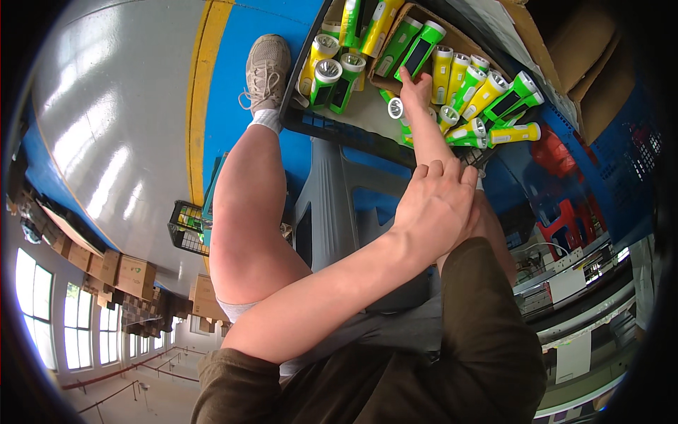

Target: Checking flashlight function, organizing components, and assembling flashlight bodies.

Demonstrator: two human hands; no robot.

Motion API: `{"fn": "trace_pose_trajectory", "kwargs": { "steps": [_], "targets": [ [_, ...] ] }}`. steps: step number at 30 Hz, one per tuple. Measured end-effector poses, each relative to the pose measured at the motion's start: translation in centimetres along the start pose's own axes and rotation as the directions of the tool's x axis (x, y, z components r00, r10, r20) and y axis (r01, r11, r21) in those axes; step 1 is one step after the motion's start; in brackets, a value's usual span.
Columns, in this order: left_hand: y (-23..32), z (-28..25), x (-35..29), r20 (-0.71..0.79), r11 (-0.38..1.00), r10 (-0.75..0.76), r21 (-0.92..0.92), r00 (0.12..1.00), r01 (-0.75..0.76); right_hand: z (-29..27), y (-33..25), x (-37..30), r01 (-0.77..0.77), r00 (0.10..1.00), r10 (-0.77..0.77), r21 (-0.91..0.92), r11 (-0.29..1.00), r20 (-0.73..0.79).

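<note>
At the top of the head view, my right hand (418, 90) has its fingers on the lower end of a green flashlight (421, 51) with a dark panel along its side. This flashlight lies at a cardboard box (462, 35), beside another green flashlight (399, 46). My left hand (438, 201) lies across my right forearm, fingers curled over it; no object shows in it. Around my right hand, several yellow and green flashlights (487, 95) lie in a heap. More of them (327, 73) stand to the left in the same black crate (291, 106).
A grey plastic stool (328, 184) stands between my legs, below the crate. Open cardboard cartons (558, 49) and a blue crate (614, 177) are at the right. A small black basket (185, 233) sits on the floor at left, with stacked boxes (134, 275) beyond.
</note>
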State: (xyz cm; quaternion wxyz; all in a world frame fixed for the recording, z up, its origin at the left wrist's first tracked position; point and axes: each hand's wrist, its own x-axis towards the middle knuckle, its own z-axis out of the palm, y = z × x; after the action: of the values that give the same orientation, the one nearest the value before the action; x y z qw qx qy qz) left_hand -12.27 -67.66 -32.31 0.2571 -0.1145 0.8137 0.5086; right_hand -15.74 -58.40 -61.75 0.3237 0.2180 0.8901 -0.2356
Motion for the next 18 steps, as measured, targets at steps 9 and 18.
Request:
{"fn": "trace_pose_trajectory", "kwargs": {
  "steps": [9,18],
  "targets": [
    [0.5,0.5,0.1,0.028,1.0,0.008,-0.029,1.0,-0.007,1.9,-3.9,-8.8,0.251,0.918,-0.384,0.608,0.753,0.097],
    [0.4,0.4,0.3,0.079,1.0,0.025,-0.012,0.997,-0.024,-4.7,1.8,2.1,0.21,0.922,-0.253,-0.172,0.963,-0.292]
  ]
}}
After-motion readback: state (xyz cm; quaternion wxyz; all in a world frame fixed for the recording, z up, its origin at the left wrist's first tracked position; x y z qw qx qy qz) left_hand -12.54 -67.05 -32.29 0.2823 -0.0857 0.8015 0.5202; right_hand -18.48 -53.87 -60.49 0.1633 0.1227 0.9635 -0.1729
